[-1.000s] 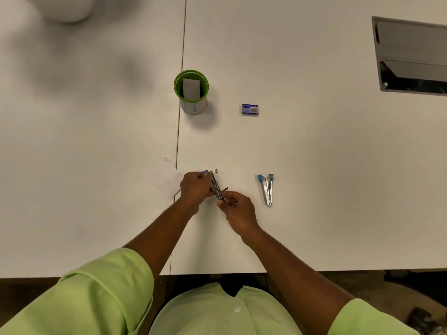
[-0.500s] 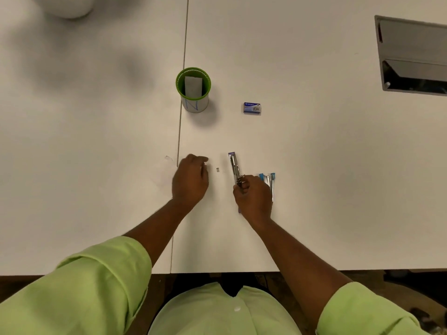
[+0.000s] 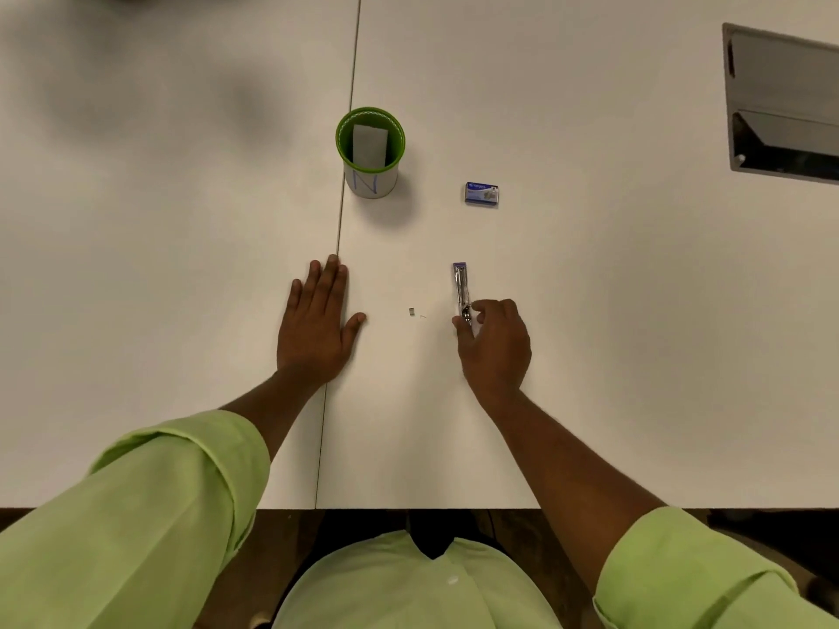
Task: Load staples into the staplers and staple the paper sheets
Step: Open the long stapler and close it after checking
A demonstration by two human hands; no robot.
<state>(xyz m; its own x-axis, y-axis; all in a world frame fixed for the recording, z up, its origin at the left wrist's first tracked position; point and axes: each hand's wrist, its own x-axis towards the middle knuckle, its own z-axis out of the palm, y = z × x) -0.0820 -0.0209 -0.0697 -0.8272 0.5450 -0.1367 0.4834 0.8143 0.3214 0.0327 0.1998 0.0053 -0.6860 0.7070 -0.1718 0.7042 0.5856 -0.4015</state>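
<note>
The left hand (image 3: 318,329) lies flat on the white table (image 3: 613,356), fingers straight and together, palm down across the seam between the two tabletops, and it holds nothing. Whether a paper sheet lies under it cannot be told; white on white hides any edge. Well beyond its fingertips and a little to their right stands a green-rimmed cup (image 3: 370,152) with a pale card or block upright inside it.

Between the two hands, nearer the right one, a short loose strip of staples (image 3: 412,312) and a single stray staple (image 3: 423,316) lie on the table.

The right hand (image 3: 492,342) has its fingers curled, and thumb and forefinger pinch the near end of a small metal stapler (image 3: 461,288), which lies on the table pointing away from the person, its purple tip farthest from the hand. Beyond that tip and slightly right sits the small blue staple box (image 3: 481,193). Far to the right, a metal-framed hatch (image 3: 781,106) is let into the tabletop.

The step in hand looks like handling this stapler for loading or for use; whether it is already loaded cannot be seen. To do it well, the pinch should stay low at the hinge end so the body does not swing, and the free left hand should come across to steady the front. The loose strip just left of the right thumb is the nearest supply, and it should be lifted by its sides to keep it from breaking apart.
</note>
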